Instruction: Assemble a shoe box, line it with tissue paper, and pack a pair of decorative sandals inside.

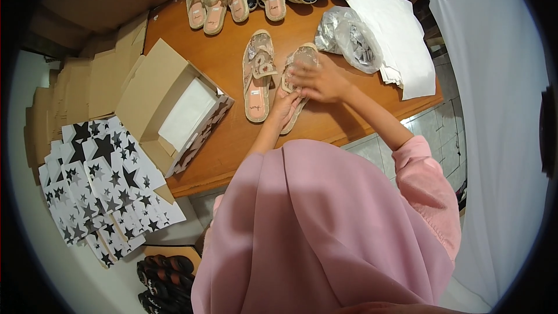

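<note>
Two beige slip-on shoes with embroidered, see-through uppers and pink insoles lie on the table. The left slipper [257,96] lies with its toe pointing away from me, and neither hand touches it. Beside it, the right slipper [306,53] is gripped along its side by my left hand [283,109]. Over that slipper's upper is my right hand [318,83], its fingers stretched out and slightly blurred by motion. Part of the slipper's middle is hidden beneath my hands.
An open cardboard box [152,122] with white paper inside stands left, near star-patterned flat boxes [110,180] and plain cardboard [104,84]. More slippers [237,6] line the far edge. A plastic bag of silvery packets [354,40] adjoins white paper sheets [415,61]. Black sandals [165,282] sit lower left.
</note>
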`<state>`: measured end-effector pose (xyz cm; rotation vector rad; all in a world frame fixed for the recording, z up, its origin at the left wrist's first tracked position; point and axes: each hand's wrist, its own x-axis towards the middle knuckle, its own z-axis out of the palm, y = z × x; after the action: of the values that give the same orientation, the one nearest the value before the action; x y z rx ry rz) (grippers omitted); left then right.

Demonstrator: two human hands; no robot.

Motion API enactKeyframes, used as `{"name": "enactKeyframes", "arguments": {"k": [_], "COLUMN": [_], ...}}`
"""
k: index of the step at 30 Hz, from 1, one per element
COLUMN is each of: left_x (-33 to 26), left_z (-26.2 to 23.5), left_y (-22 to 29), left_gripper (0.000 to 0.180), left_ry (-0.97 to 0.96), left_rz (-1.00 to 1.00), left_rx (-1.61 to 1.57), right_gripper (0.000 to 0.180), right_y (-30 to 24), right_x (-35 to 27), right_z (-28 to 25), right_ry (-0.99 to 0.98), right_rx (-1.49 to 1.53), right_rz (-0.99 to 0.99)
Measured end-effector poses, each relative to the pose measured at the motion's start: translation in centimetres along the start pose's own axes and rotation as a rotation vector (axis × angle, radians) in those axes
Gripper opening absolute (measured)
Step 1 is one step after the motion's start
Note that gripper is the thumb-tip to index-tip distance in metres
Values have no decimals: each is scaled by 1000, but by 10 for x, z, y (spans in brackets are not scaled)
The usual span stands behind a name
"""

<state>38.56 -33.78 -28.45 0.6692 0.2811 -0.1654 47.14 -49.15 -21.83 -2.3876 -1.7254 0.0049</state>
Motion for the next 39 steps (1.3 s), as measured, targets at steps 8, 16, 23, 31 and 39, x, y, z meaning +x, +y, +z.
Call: {"name": "enactKeyframes", "arguments": {"k": [8,16,23,31,39], "left_x": [1,1,0,0,-1], "left_z": [-7,1,2,9,5], "left_y": [1,2,3,4,3], "left_gripper": [54,54,53,53,51], "left_ry": [16,-19,-15,-18,15], "left_rz": [-14,25,19,33,49], "left_rx": [17,-15,-75,-61,-39], "right_gripper": [43,41,46,53,51], "right_y": [0,36,3,31,38], "right_x": [11,0,-21,-25,-8], "right_z": [6,5,28,49,31], "right_ry": [24,493,522,415,179], "right_rx": [148,630,385,336,201], "right_rz": [-28,594,453,602,469]}}
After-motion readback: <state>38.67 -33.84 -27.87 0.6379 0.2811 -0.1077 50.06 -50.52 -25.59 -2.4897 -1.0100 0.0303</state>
